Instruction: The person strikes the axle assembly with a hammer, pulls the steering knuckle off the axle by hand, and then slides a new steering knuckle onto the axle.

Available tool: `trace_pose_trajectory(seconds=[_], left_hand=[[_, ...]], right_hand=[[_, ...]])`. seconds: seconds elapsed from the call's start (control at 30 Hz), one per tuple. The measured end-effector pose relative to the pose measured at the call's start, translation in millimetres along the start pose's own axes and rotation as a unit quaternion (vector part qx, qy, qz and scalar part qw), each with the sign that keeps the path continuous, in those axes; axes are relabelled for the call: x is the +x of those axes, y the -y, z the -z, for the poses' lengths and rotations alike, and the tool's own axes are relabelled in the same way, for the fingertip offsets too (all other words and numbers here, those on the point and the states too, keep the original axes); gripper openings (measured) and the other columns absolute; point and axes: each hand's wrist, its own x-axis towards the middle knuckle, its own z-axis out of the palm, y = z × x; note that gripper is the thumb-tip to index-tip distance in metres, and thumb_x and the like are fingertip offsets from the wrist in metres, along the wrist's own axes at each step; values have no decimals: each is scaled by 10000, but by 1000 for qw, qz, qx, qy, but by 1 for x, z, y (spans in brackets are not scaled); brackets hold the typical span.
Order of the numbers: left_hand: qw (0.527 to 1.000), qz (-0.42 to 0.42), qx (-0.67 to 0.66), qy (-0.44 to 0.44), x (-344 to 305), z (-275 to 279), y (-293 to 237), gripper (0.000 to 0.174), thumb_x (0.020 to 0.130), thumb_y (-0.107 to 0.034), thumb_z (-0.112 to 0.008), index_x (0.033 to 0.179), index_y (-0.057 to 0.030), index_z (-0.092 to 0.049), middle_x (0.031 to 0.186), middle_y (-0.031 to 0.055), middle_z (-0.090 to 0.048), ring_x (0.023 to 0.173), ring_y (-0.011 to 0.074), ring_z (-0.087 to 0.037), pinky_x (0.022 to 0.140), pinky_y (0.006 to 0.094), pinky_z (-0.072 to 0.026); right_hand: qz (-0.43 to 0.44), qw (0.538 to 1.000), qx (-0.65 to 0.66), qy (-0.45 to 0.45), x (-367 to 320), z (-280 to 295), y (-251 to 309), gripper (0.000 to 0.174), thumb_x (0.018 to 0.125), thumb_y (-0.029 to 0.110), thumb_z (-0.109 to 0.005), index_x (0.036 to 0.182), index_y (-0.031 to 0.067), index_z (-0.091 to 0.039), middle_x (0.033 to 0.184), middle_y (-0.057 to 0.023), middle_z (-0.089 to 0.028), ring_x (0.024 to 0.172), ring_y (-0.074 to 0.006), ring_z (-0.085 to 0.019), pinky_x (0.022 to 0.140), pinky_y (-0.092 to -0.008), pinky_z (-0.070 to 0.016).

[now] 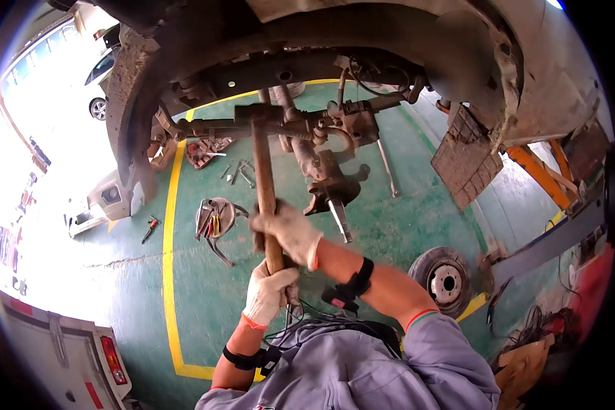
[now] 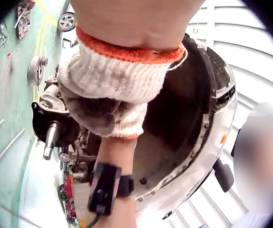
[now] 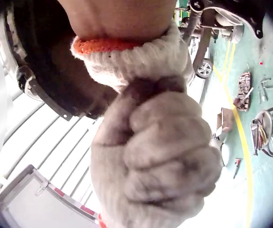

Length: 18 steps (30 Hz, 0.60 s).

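Observation:
A long-handled hammer (image 1: pixel 263 167) points up and away from the body in the head view. Its dark metal head overlaps the axle parts (image 1: pixel 219 128) under the raised vehicle; contact cannot be told. The gloved left hand (image 1: pixel 269 292) grips the lower end of the wooden handle. Just above it, the gloved right hand (image 1: pixel 290 231) is wrapped round the handle. Both wrist views show the gloves close together, the left hand (image 2: pixel 112 76) in one and the right hand (image 3: pixel 136 64) in the other, with the hammer hidden. A hub with a spindle (image 1: pixel 335 195) hangs right of the handle.
Overhead is the wheel arch (image 1: pixel 307 31). On the green floor lie a tray of tools (image 1: pixel 216 219), wrenches (image 1: pixel 244 174), a red-handled tool (image 1: pixel 150 229) and a wheel (image 1: pixel 444 281). An orange stand (image 1: pixel 536 176) is at right, a white vehicle (image 1: pixel 61 355) at lower left.

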Motion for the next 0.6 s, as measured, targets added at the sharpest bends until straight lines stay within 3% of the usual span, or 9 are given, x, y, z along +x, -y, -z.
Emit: trace_pose_trajectory(seconds=[0.17,0.27,0.33,0.47,0.57,0.6], left_hand=[[1000,20,-9,3,28,26,4,78,827,-60,-625,863,6,-603,668,68,-584,458,167,-533,420,297,-423],[999,5,34,11,48,39,17,67,827,-44,-611,862,13,-600,683,73,-585,488,181,-553,428,307,-432],[1000,-15,-24,9,50,37,20,103,825,-43,-597,906,20,-594,693,79,-588,520,199,-576,437,319,-446],[991,-47,-123,-23,43,14,27,196,818,-49,-569,1001,19,-575,703,109,-599,505,215,-580,426,341,-455],[989,-53,-134,-45,50,0,32,202,817,-50,-563,1010,6,-576,697,109,-598,472,221,-569,418,345,-455],[994,-31,-102,-14,54,2,32,170,823,-64,-570,984,-14,-589,677,97,-595,451,216,-562,419,351,-458]], right_hand=[[-81,996,-38,-21,30,-1,-29,230,936,173,-693,1051,19,-567,788,-48,-615,635,-161,-616,567,-319,-548],[-48,996,-65,-34,41,-4,-29,213,940,183,-686,1018,21,-572,770,-46,-606,623,-143,-604,554,-308,-543],[-44,996,-69,-38,35,-15,-18,212,949,193,-676,1004,17,-572,777,-47,-611,625,-131,-603,549,-305,-542],[-56,974,-208,67,41,-16,-4,280,918,249,-707,947,-11,-608,767,-47,-624,611,-140,-607,552,-307,-515],[-44,961,-256,93,47,-6,-3,302,909,276,-710,941,-13,-631,743,-48,-628,614,-141,-613,565,-309,-503],[-29,972,-219,81,41,-3,5,315,908,284,-717,947,-19,-640,738,-54,-647,617,-135,-615,571,-313,-505]])
